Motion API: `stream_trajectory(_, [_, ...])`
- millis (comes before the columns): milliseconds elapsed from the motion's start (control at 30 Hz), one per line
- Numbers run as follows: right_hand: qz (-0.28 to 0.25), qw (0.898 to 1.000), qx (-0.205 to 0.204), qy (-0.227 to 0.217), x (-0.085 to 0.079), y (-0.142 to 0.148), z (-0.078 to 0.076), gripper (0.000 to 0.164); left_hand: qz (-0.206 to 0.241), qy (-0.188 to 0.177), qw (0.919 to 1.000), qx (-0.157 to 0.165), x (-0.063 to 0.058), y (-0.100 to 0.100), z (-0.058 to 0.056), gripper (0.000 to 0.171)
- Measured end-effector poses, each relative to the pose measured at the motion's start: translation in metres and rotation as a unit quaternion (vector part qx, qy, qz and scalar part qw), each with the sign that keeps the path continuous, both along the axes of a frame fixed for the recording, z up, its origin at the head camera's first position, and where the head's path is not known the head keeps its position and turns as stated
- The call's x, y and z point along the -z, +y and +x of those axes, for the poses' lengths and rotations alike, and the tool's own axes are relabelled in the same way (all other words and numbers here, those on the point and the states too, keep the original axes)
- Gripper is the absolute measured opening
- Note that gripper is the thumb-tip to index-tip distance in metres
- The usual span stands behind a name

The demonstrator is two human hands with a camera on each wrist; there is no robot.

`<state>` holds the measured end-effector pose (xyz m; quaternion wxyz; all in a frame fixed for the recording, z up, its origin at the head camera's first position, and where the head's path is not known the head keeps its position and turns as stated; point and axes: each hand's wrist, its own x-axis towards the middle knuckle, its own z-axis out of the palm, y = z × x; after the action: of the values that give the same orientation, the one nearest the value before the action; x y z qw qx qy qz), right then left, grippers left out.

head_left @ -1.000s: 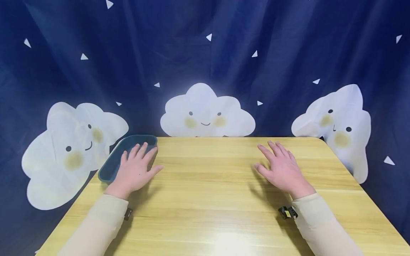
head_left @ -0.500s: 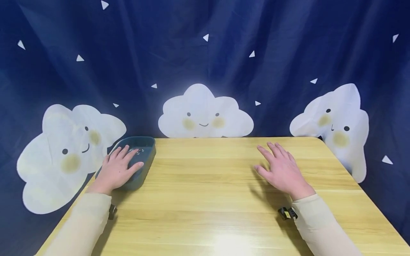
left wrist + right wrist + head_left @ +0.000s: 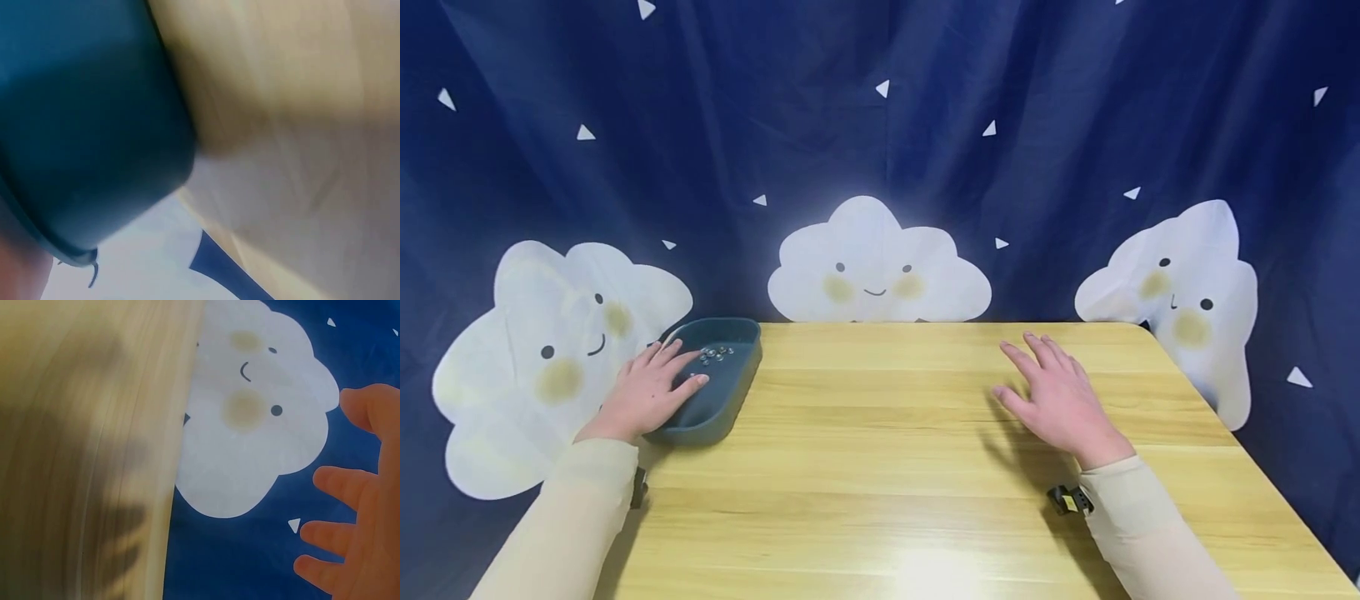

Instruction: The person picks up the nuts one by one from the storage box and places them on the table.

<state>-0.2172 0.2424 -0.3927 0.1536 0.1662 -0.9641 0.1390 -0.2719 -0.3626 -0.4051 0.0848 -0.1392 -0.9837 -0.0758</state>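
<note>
My left hand is over the left side of a dark teal bin at the table's far left corner. Its fingers are spread and fairly straight; whether they touch the rim cannot be made out. Several small shiny round pieces lie in the bin, too small to tell their kind. In the left wrist view, the bin's outer wall fills the upper left, with a blurred bit of the hand below. On the right, my right hand hovers over the table with fingers spread, holding nothing; its fingers show in the right wrist view.
A light wood table stretches between the hands, its far edge close to a dark blue curtain printed with white clouds and triangles. Dark wrist devices, one of them on the right sleeve, sit under both cuffs.
My left hand has moved left across the bin, from above its middle to its left side, uncovering the shiny pieces inside. The right hand stays almost where it was.
</note>
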Motion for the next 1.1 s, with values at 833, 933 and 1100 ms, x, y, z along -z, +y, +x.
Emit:
stream_trajectory(833, [-0.003,1.0,-0.002,0.001,-0.001,0.004,0.001,0.066,-0.012,-0.029,0.9994,0.012,0.012,-0.008,-0.007,0.068])
stream_trajectory(933, [-0.002,1.0,-0.003,0.002,-0.001,0.004,0.001,0.066,-0.025,-0.021,0.9992,0.024,0.01,-0.005,-0.006,0.067])
stream_trajectory(1100, [0.0,1.0,-0.005,0.003,0.0,0.003,0.0,0.065,-0.034,-0.002,0.9982,0.049,0.012,0.002,-0.003,0.063])
